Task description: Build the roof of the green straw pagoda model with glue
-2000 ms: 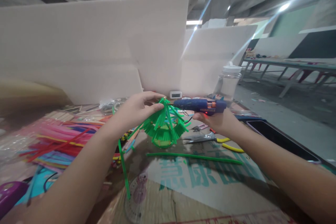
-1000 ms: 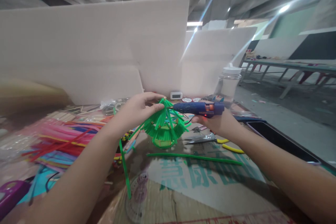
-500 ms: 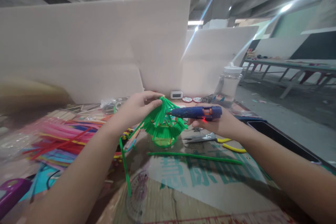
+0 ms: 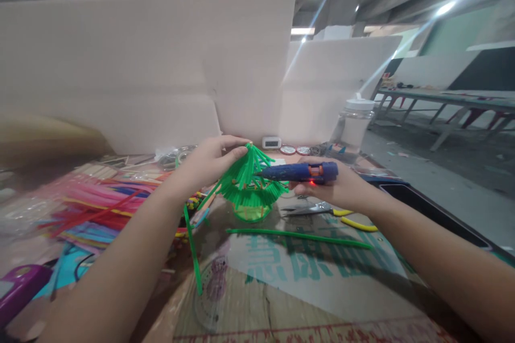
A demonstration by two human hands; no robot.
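Note:
A small green pavilion-like model (image 4: 253, 193), its roof made of pipe cleaners, stands on the table. My left hand (image 4: 219, 161) pinches the upper left of that roof near its peak. In my right hand (image 4: 341, 187) is a blue hot glue gun (image 4: 298, 172) with a red light glowing on it; its nozzle points left and meets the roof's right side, though whether it touches I cannot tell. One loose green pipe cleaner (image 4: 298, 236) lies in front of the model, and another (image 4: 193, 252) hangs down to its left.
Pliers with yellow handles (image 4: 322, 210) lie right of the model. Many coloured pipe cleaners (image 4: 104, 198) are piled left. A clear protractor (image 4: 211, 292) lies at front, a bottle (image 4: 354, 126) and small clock (image 4: 271, 142) stand behind, and a phone (image 4: 434, 214) rests right.
The glue gun has shifted very slightly left against the roof. The camera view has moved a little; my left hand keeps its place on the peak.

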